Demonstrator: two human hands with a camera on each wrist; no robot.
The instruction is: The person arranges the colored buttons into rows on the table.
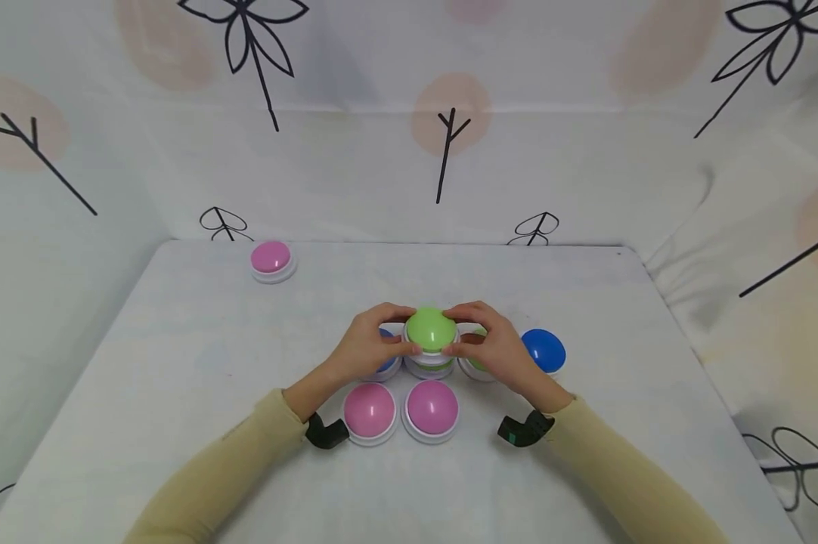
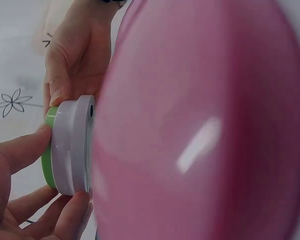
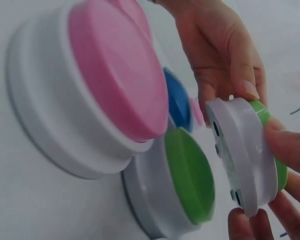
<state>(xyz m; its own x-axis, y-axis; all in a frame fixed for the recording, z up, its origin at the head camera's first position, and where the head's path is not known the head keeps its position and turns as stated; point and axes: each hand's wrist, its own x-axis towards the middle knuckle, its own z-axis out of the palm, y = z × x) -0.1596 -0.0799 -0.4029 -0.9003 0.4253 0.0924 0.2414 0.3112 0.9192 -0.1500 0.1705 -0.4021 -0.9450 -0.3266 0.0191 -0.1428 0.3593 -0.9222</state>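
Both hands hold a green dome button with a white base (image 1: pixel 431 331). The left hand (image 1: pixel 364 344) pinches its left side, thumb toward the near edge; the right hand (image 1: pixel 503 349) pinches its right side the same way. A second green button (image 3: pixel 190 175) stands under it, and the right wrist view shows a gap between the two. A blue button (image 1: pixel 386 364) is partly hidden by the left hand, and another green button (image 1: pixel 477 366) by the right. In the left wrist view a blurred pink dome (image 2: pixel 190 120) covers much of the held button's surroundings.
Two pink buttons, one to the left (image 1: pixel 370 412) and one beside it (image 1: pixel 432 409), stand nearer the person. Right of the right hand is a blue button (image 1: pixel 543 350). Another pink button (image 1: pixel 271 260) stands near the back left edge of the white table (image 1: pixel 178 340).
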